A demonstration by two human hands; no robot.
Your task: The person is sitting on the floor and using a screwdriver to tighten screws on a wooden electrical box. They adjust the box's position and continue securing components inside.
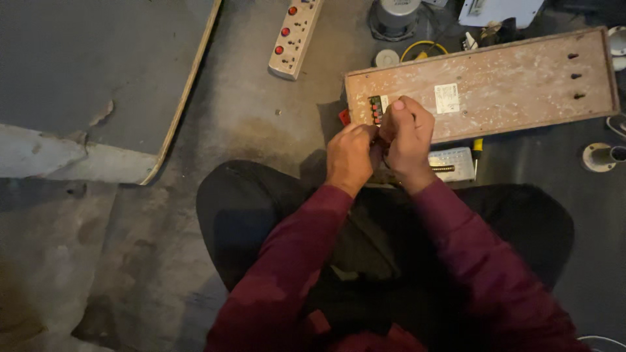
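**Both hands pinched together at the panel's terminal end**

Pinched grips on both sides: the left hand (351,156) and the right hand (407,137) are curled shut and pressed against each other, fingers bunched around something thin and dark, perhaps a wire, though it is too small and hidden to name for certain. They meet just in front of the left end of the long worn panel (482,81), right below its small terminal block (376,109) with red and dark contacts.

Using the panel as the landmark: a white label (447,98) sits near its middle, and three dark slots mark its far right end. Just below the panel, beside the right wrist, lies a pale perforated box (453,163), with a yellow-handled screwdriver (478,148) next to it. Up and to the left of the panel a power strip (295,36) with red switches lies on the concrete floor (248,117). Behind the panel's upper edge a yellow cable loop (424,49) and a grey round can (395,16) show.

The step in hand looks like preparing or twisting a lead at the terminal block. Seating it there would call for a fine, steady pinch and a clear sight of the contacts.
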